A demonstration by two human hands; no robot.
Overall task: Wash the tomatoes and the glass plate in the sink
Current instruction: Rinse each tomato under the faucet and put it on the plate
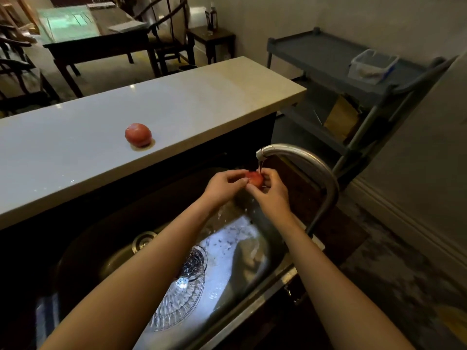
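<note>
Head view: left hand (222,186) and right hand (273,197) fingers (270,176) pinch tomato (254,178) under faucet (300,157).

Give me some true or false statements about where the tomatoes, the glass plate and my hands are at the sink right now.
1. The left hand and right hand both hold one tomato under the faucet. True.
2. The second tomato lies in the sink. False: it sits on the white counter behind the sink.
3. The glass plate lies in the sink, below the forearms. True.
4. The faucet is turned off. False: a thin stream of water runs from the spout onto the held tomato.
</note>
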